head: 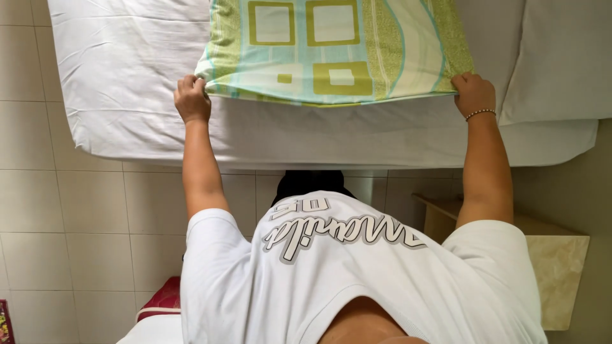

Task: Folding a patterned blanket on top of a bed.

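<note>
I look straight down from a head camera over my own white printed T-shirt point(357, 267) to a bed point(127, 121) covered with a white sheet, its edge running across the upper half of the view. A pillow point(331, 51) in a pale green and turquoise case patterned with squares lies on the mattress near that edge, its far end cut off by the top of the frame. My hands are wide apart, one at each near corner of the pillow. My left hand point(192, 99) is closed on the left corner, and my right hand point(474, 94), with a beaded bracelet point(480, 114) on the wrist, is closed on the right corner. The near edge between them looks slightly raised off the sheet. I judge the pillow soft, light and floppy, so it would sag in the middle; the cotton-looking case should give good grip, and the corners, or the seam just beside them, are the surest places to hold. Below the bed is a cream tiled floor point(76, 223), with a pale stone-topped nightstand point(554, 267) at the right.
</note>
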